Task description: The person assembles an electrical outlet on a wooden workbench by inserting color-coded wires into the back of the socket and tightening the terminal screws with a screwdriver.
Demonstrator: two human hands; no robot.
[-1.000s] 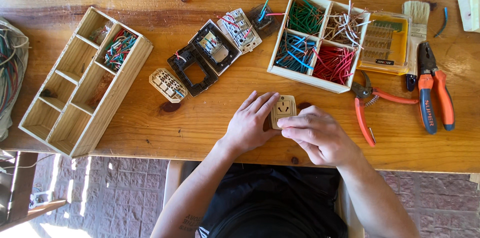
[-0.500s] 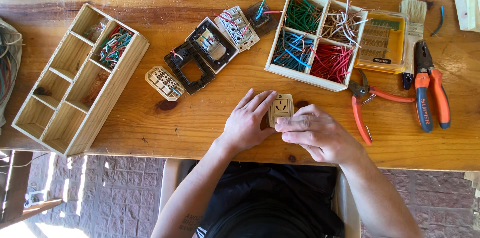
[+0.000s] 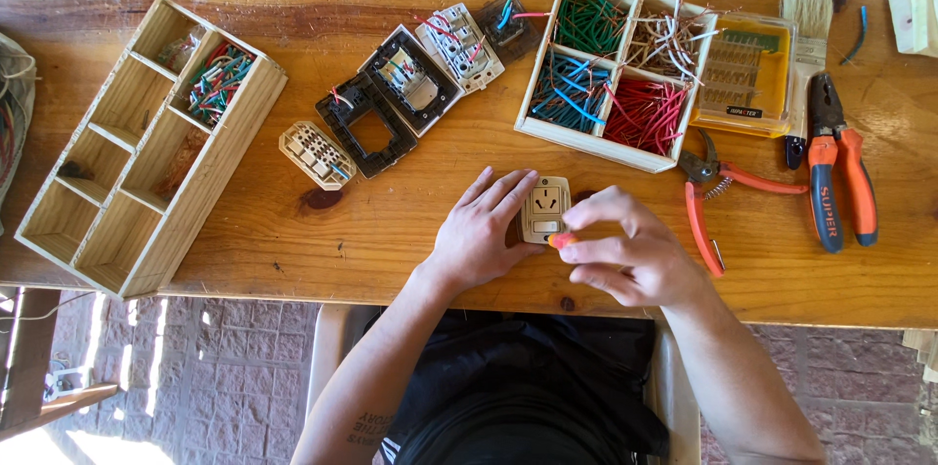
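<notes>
A small beige wall socket module point(image 3: 545, 208) lies on the wooden table point(image 3: 391, 231) near its front edge. My left hand point(image 3: 481, 231) lies flat beside it, fingertips pressing its left side. My right hand point(image 3: 625, 250) is closed around a small tool with an orange tip point(image 3: 560, 241), which touches the socket's lower edge. Most of the tool is hidden in my fist.
A white tray point(image 3: 586, 138) of green, blue, red and pale wire pieces sits behind my hands. Red cutters point(image 3: 713, 196), orange pliers point(image 3: 838, 182), a brush point(image 3: 803, 45) and a yellow bit case point(image 3: 747, 74) lie right. Dismantled socket parts point(image 3: 391, 99) and a long wooden divider box point(image 3: 147, 147) lie left.
My right hand has lifted off the socket and now shows an orange-tipped tool at the socket's lower edge. My left hand stays against the socket's side.
</notes>
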